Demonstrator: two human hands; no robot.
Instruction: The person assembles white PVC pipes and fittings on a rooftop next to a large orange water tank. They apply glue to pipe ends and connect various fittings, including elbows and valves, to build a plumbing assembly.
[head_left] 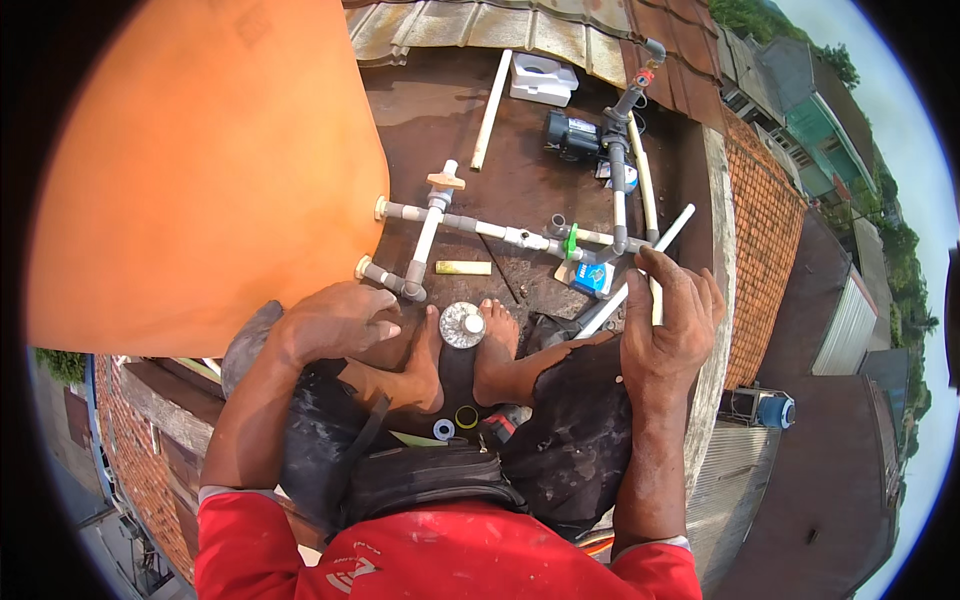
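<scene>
My left hand (345,322) hovers over my left knee, beside the lower grey pipe elbow (413,290). Its fingers are loosely bent and apart, with nothing seen in them. Raised above my right knee, my right hand (672,325) has thumb and forefinger tips brought together; whatever they pinch is too small or hidden. A cream pipe (656,300) shows through the gap between thumb and fingers. Between my feet stands a round, white-smeared can (462,326) with a knobbed top. White and grey pipework with a beige-handled valve (445,182) joins the large orange tank (200,180).
A dark water pump (573,136) connects to upright pipes at the back right. Loose white pipe (491,110), a short offcut (463,268), a blue box (593,278) and tape rolls (444,429) lie around. A low wall (712,300) edges the right side.
</scene>
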